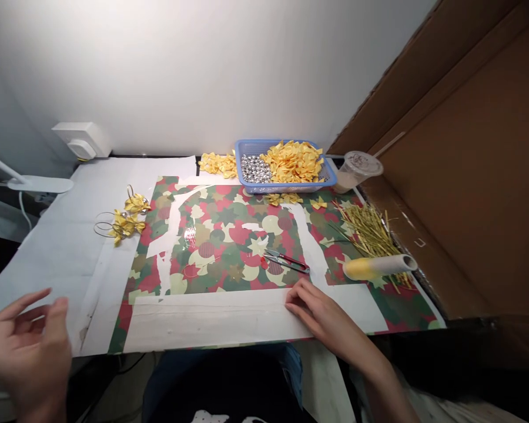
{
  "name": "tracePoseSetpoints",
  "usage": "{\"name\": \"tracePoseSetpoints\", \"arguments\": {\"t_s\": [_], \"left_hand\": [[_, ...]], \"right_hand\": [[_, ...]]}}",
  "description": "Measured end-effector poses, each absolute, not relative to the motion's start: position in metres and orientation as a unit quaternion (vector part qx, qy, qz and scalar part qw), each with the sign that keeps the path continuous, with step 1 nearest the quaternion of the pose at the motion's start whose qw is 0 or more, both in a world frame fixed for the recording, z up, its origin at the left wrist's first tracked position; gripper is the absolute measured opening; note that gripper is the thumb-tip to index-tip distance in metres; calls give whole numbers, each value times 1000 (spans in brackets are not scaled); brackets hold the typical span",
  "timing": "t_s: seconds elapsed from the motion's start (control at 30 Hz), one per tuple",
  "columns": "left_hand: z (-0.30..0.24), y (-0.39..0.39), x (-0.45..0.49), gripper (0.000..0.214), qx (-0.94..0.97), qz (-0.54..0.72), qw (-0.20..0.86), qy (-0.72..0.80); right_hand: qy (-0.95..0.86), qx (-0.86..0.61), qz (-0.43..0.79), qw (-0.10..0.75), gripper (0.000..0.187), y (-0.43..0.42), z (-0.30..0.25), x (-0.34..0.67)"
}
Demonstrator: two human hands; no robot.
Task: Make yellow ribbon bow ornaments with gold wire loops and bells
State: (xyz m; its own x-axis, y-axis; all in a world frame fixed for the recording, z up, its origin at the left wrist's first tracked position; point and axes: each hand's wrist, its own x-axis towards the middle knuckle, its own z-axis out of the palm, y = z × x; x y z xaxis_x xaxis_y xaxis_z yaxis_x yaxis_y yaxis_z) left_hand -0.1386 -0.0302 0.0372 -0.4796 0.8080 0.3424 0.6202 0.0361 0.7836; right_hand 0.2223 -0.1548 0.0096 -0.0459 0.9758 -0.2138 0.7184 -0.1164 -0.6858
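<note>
My left hand (35,346) is raised off the table's left side, thumb and fingers apart, with nothing visible in it. On the white paper strip (211,323) rests my right hand (315,305), its fingers curled together; whatever they may hold is hidden. Just beyond it lie thread snips (286,260) with dark red and metal blades, beside a small red piece (263,263). Yellow ribbon flowers on wire loops (126,223) lie at the left. Single yellow bows (318,203) sit near the basket. A thin red thread loop (191,271) is on the patterned sheet (229,235).
A blue basket (286,189) at the back holds silver bells and yellow bows. More bows (218,165) lie left of it. At the right are a plastic cup (359,167), green-gold stems (370,229), a yellow-white roll (379,266) and a cardboard wall (458,176). A lamp base (39,184) stands left.
</note>
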Motion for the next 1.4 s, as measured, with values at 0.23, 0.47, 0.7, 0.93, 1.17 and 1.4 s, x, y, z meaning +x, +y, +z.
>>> {"name": "tracePoseSetpoints", "arguments": {"t_s": [0.23,0.47,0.7,0.93,1.17,1.4], "left_hand": [[42,-16,-147,31,602,332,137,713],[44,-18,-183,36,744,103,264,606],[35,-20,-186,36,762,67,297,571],[33,-25,-196,41,745,102,245,611],[30,-31,-206,48,724,113,217,645],[36,-32,-209,50,707,103,200,670]], "right_hand": [[-631,-661,358,194,21,-159,0,222],[-634,-655,360,199,23,-162,-4,223],[-647,-649,344,204,22,-161,-5,223],[-667,-632,330,216,21,-155,-5,217],[-680,-622,322,217,20,-148,0,208],[-681,-626,337,177,20,-145,6,201]]}}
